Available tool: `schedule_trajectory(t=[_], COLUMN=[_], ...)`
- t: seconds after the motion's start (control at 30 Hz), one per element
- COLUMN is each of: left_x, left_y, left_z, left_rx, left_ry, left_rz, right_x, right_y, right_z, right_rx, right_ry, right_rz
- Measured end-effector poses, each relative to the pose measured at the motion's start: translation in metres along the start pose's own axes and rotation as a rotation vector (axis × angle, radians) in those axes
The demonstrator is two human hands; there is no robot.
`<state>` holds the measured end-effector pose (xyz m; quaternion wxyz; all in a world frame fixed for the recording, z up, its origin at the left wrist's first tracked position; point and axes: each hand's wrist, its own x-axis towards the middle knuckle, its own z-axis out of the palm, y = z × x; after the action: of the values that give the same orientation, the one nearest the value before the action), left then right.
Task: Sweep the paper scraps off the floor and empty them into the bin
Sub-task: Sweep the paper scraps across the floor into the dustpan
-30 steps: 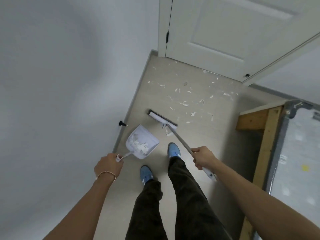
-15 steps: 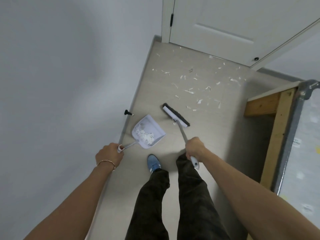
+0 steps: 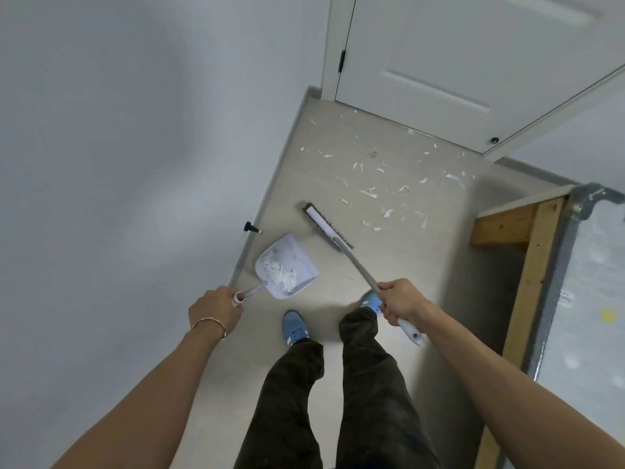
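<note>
Your left hand (image 3: 216,311) grips the dustpan (image 3: 286,269) handle, tilting it back so gathered paper stays in. Your right hand (image 3: 400,301) clasps the broom (image 3: 327,228), head near the scraps (image 3: 389,198) on the floor (image 3: 389,265), ready to sweep.

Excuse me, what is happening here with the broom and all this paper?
A person is sweeping paper scraps from the floor of a narrow room. The right hand holds the broom by its handle, with the brush head on the floor. The left hand holds the dustpan, which already contains a pile of scraps. Many paper scraps are still scattered between the broom and the closed door. No bin is visible in this view.
</note>
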<state>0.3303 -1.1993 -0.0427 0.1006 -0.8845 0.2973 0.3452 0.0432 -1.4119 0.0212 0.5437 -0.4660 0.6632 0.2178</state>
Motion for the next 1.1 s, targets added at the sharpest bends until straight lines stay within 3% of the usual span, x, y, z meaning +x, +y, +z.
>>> schedule_trajectory(t=[0.2,0.4,0.63,0.73,1.1], left_x=[-0.006,-0.009,-0.020,-0.032,-0.025], left_y=[-0.003,-0.009,-0.007,0.003,0.116], left_z=[0.003,0.012,0.004,0.001,-0.033], left_rx=[0.020,0.013,-0.021,-0.013,0.021], left_ry=[-0.023,-0.035,-0.033,-0.023,-0.004], left_rz=[0.001,-0.020,-0.020,-0.004,0.094], right_x=[0.015,0.009,-0.004,-0.011,0.026], right_y=[-0.018,0.000,0.022,0.037,0.048], right_z=[0.031,0.095,0.043,0.014,-0.084], right_rx=[-0.341,-0.392,-0.185,0.065,0.302], right_ry=[0.059,-0.088,-0.133,-0.071,0.175], right_rz=[0.035,-0.004,-0.038,0.009,0.056])
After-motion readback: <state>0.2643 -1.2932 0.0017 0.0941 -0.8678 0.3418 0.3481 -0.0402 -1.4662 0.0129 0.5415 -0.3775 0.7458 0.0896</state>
